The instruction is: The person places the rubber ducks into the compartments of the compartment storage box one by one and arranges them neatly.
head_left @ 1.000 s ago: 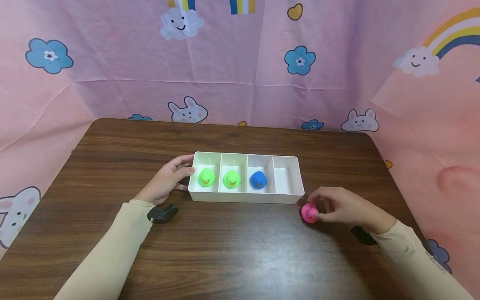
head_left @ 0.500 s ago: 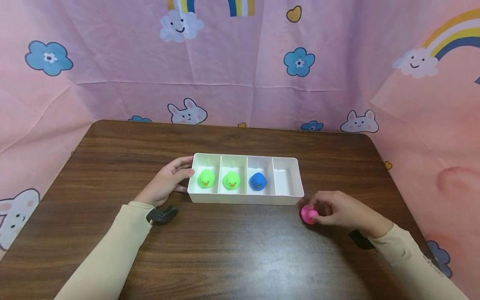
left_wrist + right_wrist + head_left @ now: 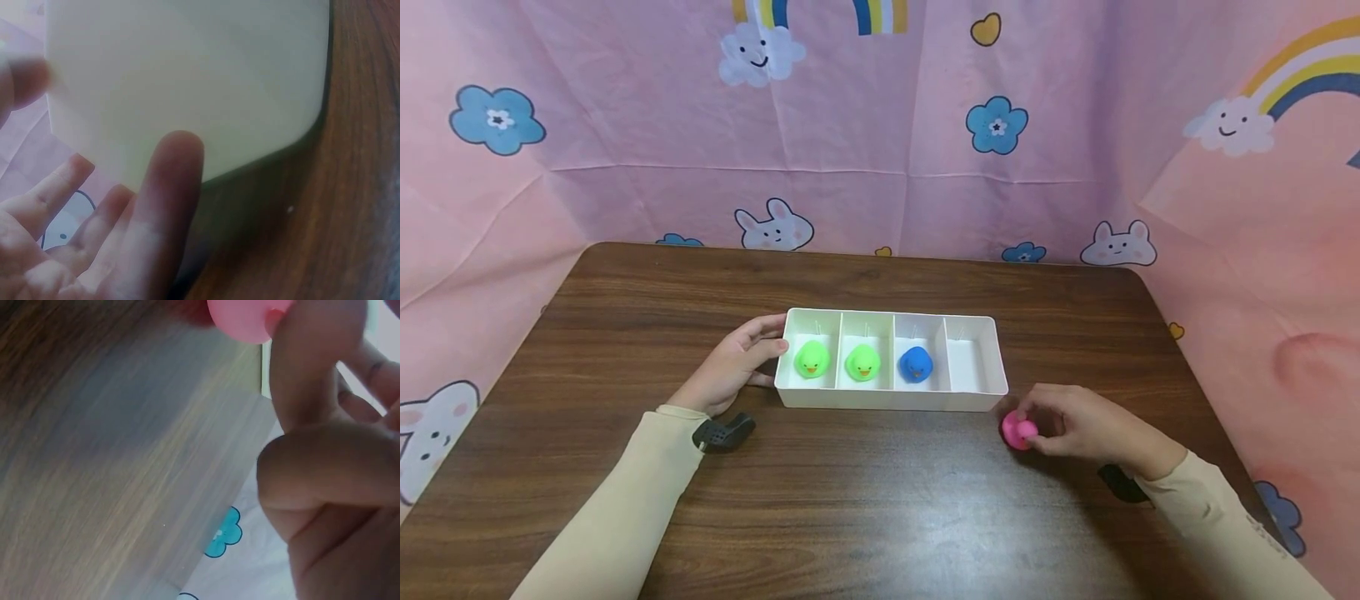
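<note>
A white box with compartments (image 3: 883, 400) sits mid-table, its length running left to right. Two green rubber ducks (image 3: 812, 359) occupy its two left compartments, one in each. The blue rubber duck (image 3: 916, 364) is in the third; the rightmost holds nothing. My left hand (image 3: 730, 364) holds the box's left end, thumb at the rim and another finger at the far corner; the left wrist view shows fingertips against its end wall (image 3: 187, 75). My right hand (image 3: 1078, 425) pinches a pink rubber duck (image 3: 1018, 431) on the table, just off the box's near right corner.
The brown wooden table (image 3: 850, 500) spreads around the box, with rounded far corners. A pink patterned cloth (image 3: 880, 125) hangs behind it and along both sides. Dark bands (image 3: 724, 432) sit on both wrists.
The whole scene has shifted slightly down in the view. My right hand and the pink duck have barely moved, its thumb and fingers still at the duck. The left hand keeps its place.
</note>
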Available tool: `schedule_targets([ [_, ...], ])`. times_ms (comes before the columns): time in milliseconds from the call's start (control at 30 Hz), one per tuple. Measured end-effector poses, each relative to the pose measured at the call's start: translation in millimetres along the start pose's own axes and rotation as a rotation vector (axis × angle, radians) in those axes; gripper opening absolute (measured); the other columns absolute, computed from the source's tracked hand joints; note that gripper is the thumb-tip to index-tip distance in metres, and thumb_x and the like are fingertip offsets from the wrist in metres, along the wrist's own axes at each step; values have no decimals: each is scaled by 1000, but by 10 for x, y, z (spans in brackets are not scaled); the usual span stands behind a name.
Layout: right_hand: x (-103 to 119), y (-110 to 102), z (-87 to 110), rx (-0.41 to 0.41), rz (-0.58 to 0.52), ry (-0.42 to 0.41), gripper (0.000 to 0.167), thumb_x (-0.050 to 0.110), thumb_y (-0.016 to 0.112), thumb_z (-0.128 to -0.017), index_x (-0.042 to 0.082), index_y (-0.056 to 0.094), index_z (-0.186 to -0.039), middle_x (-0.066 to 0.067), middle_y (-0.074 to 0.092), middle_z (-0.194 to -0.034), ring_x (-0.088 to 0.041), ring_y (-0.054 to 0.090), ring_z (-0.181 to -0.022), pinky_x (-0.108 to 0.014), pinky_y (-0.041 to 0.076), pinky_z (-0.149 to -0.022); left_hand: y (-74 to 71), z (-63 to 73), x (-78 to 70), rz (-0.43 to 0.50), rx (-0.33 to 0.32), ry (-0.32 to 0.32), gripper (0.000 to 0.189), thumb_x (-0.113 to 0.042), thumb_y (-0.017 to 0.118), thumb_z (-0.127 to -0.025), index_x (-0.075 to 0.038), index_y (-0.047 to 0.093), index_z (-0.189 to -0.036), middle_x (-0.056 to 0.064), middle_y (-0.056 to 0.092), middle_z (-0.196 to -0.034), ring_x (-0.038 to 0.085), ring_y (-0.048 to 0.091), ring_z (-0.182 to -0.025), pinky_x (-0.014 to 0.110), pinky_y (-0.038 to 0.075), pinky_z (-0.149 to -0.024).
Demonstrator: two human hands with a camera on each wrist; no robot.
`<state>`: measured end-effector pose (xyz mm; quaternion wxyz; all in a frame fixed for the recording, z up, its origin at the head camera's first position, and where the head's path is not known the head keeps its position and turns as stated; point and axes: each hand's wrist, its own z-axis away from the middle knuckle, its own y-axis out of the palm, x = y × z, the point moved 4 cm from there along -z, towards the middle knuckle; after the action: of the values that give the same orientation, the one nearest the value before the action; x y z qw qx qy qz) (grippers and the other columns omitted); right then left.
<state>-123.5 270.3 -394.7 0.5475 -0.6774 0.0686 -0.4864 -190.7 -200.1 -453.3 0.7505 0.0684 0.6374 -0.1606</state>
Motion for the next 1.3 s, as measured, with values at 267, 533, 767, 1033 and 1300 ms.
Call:
schedule_targets([
  [267,-12,-59,9,-32,57,29,25,9,80,-89,19,68,-109,10,61,-94,-1,53,-66,-22,48,-55,-4,2,7,3,-1,-9,62,-32,61,-106,-11,37,-159,17,43,-156,25,61,-118,39,61,-83],
  [533,48,-236,52,-164,120,36,29,5,81,-86,21,69,-107,12,62,-94,-4,53,-70,-22,47,-54,4,-2,2,10,1,-10,62,-32,62,-105,-12,37,-159,17,43,-156,24,62,-118,39,61,-83],
  [767,91,-396,52,-278,144,-17,38,-3,83,-80,18,68,-108,11,58,-93,-6,53,-72,-22,47,-55,7,7,-4,5,-4,-17,61,-31,61,-106,-12,38,-158,17,43,-157,25,61,-118,39,61,-83],
  [1033,115,-471,-15,-448,180,-64,38,-5,83,-78,17,70,-107,10,62,-98,-7,54,-71,-20,48,-55,3,14,8,2,-7,-10,60,-31,60,-106,-13,38,-158,17,43,-157,25,62,-119,40,61,-83],
  [1300,206,-488,-127,-502,142,-95,33,-4,82,-80,16,71,-105,9,64,-99,-8,57,-72,-19,49,-58,15,8,6,30,7,5,59,-29,60,-106,-10,37,-158,19,44,-156,25,61,-120,42,62,-83],
])
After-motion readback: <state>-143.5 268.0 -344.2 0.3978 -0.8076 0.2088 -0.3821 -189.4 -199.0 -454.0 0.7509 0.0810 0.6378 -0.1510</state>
